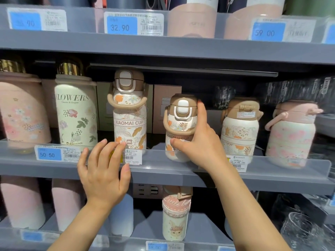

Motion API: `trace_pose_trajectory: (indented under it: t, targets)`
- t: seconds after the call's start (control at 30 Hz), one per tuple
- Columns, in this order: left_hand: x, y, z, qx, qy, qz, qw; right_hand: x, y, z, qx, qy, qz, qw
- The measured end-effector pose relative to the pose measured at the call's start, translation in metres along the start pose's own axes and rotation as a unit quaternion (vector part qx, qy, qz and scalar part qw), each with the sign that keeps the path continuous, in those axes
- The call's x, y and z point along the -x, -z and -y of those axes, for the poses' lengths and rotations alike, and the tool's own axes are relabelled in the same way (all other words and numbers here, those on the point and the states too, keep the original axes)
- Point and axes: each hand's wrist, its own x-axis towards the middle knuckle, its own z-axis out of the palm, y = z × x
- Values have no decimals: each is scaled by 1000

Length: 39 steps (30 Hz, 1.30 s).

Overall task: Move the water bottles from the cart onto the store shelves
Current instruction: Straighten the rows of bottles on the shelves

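My right hand (197,142) grips a small cream bottle with orange leaves and a brown lid (178,124), which stands on the middle shelf (163,175) behind the clear front rail. A taller bottle of the same pattern (129,113), marked XIAOMAI CUP, stands just left of it. My left hand (103,169) hovers open in front of the rail, below the tall bottle, fingers spread and holding nothing. The cart is out of view.
Along the same shelf stand a FLOWERS bottle (76,109), a pink floral one (21,109) at the left, a leaf-pattern bottle (239,125) and a pink one (291,133) at the right. Shelves above and below hold more bottles, a bunny cup (175,214) and glassware (304,230).
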Motion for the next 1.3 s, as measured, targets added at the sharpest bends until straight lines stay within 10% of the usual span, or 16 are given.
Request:
trace_pose_trajectory:
  t: [0.13, 0.33, 1.1, 1.3]
  targets:
    - [1, 2, 1, 9, 2, 5, 1000, 24, 23, 2, 68, 27, -11, 997]
    - [1, -2, 2, 5, -2, -23, 1000, 38, 62, -37, 131, 9, -290, 948]
    - [3, -9, 4, 9, -11, -48, 999, 6, 84, -72, -134, -122, -27, 983]
    - [2, -6, 0, 20, -2, -42, 999, 13, 56, -44, 104, -143, -147, 973]
